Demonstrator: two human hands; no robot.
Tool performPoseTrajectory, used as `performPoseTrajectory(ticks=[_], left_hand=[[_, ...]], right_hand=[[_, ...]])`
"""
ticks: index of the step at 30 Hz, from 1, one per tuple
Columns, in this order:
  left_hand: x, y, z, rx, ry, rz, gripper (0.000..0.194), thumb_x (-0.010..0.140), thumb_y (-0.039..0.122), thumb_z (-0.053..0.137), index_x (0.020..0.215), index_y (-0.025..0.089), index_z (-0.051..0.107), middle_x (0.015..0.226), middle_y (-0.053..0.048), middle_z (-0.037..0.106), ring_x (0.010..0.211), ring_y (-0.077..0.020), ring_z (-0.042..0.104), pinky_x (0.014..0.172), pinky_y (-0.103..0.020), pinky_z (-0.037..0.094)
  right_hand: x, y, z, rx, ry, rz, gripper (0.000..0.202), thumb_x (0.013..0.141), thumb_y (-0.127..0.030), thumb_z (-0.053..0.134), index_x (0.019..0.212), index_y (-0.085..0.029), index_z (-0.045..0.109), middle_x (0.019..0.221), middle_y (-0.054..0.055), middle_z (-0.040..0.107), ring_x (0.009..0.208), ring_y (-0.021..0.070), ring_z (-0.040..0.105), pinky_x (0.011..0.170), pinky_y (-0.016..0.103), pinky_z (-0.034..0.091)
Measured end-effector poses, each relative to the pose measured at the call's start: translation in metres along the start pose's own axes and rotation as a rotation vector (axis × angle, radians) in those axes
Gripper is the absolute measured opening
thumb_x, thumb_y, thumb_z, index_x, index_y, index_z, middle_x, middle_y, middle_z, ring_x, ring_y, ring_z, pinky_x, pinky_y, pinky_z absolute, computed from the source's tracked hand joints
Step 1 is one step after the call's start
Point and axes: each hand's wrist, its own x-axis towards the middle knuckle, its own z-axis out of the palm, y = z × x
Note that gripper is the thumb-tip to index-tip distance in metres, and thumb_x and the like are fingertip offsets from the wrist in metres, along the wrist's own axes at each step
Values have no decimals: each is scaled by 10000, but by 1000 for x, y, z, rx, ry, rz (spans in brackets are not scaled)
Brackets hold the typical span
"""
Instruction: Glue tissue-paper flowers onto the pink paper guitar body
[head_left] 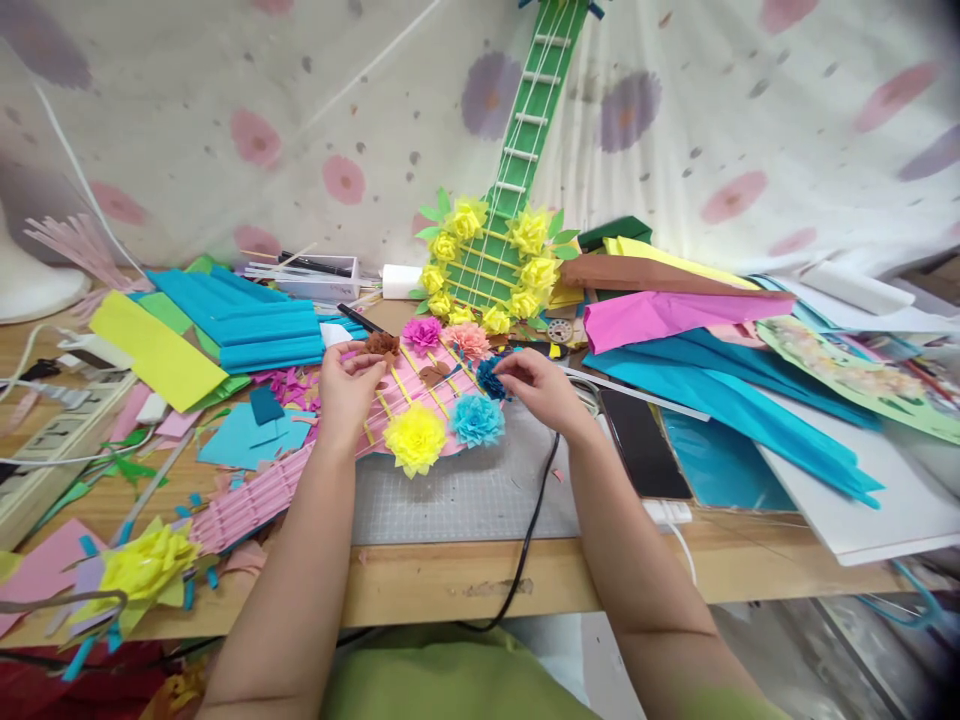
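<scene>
A pink paper guitar (pixel 442 375) with yellow strips lies across the mat, its neck pointing to the lower left. Paper flowers sit on its body: a magenta one (pixel 423 334), a salmon one (pixel 469 342), a yellow one (pixel 415 438) and a light blue one (pixel 478 420). My left hand (pixel 349 388) is closed, thumb and fingers pinched at the edge of a brown paper flower (pixel 381 346). On the body's right side, my right hand (pixel 541 388) pinches a dark blue paper flower (pixel 490 378). A brown piece (pixel 435 374) lies between the hands.
A green paper guitar (pixel 517 180) ringed with yellow flowers leans at the back. Blue crepe paper (pixel 247 318) lies left, with more colored paper (pixel 682 318) right. A phone (pixel 643 445) and black cable (pixel 534 520) are near my right arm. A cutting mat (pixel 465 505) lies underneath.
</scene>
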Motion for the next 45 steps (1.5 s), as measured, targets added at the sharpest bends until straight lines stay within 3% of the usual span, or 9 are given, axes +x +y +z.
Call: performPoseTrajectory(ticks=[5, 8, 12, 15, 20, 25, 28, 33, 45], left_hand=[[-2, -3, 4, -15, -28, -5, 467, 546, 112, 701, 919, 202, 435, 702, 23, 649, 636, -125, 646, 549, -219, 510], [-3, -7, 6, -20, -64, -14, 499, 527, 130, 722, 920, 209, 425, 680, 39, 643, 610, -117, 640, 564, -228, 523], [-8, -5, 8, 41, -71, -34, 455, 541, 161, 712, 904, 207, 443, 670, 40, 636, 582, -115, 626, 521, -219, 505], [-11, -2, 5, 61, -85, -34, 429, 546, 174, 707, 892, 202, 455, 673, 33, 630, 600, -124, 626, 513, -219, 493], [-9, -4, -3, 124, -96, -72, 452, 542, 168, 714, 911, 204, 455, 667, 31, 634, 585, -130, 625, 517, -221, 480], [-9, -8, -5, 138, -112, -101, 481, 542, 173, 731, 931, 210, 450, 660, 32, 640, 559, -131, 624, 496, -215, 469], [-10, -7, -5, 132, -115, -112, 491, 547, 178, 736, 939, 211, 441, 661, 30, 645, 574, -137, 632, 497, -217, 473], [-9, -9, -7, 127, -104, -108, 514, 555, 173, 738, 965, 211, 431, 664, 26, 644, 603, -150, 652, 509, -222, 485], [-5, -11, -14, 95, -100, -108, 482, 544, 174, 731, 917, 207, 429, 657, 24, 627, 569, -153, 637, 465, -237, 496]], right_hand=[[-35, 29, -36, -140, -217, 250, 241, 763, -418, 560, 739, -184, 612, 676, 13, 590, 609, 140, 527, 585, 268, 396], [-37, 50, -45, -347, -23, 348, 320, 731, -490, 607, 775, -174, 628, 703, 29, 606, 656, 163, 539, 604, 275, 388], [-17, 64, -30, -442, 73, 257, 411, 705, -492, 646, 956, -166, 663, 908, 89, 648, 812, 214, 581, 703, 311, 434], [-5, 67, -12, -431, 52, 364, 406, 749, -485, 600, 942, -136, 673, 898, 132, 668, 848, 255, 610, 733, 348, 452], [-1, 70, -6, -243, 185, 483, 480, 733, -539, 581, 950, -119, 663, 860, 147, 683, 822, 284, 629, 717, 383, 468], [2, 40, -21, 212, 373, 337, 488, 710, -582, 585, 949, -160, 633, 842, 87, 675, 686, 180, 596, 619, 305, 468], [7, 5, -22, 343, 208, 264, 417, 716, -569, 607, 849, -175, 633, 657, 16, 602, 543, 112, 505, 526, 253, 410], [22, -32, -1, 155, -177, 253, 423, 704, -568, 642, 754, -148, 662, 573, 12, 570, 516, 111, 494, 506, 258, 396], [34, -29, 27, -87, -230, 40, 414, 748, -574, 625, 936, -217, 718, 759, 24, 688, 719, 176, 624, 669, 293, 501]])
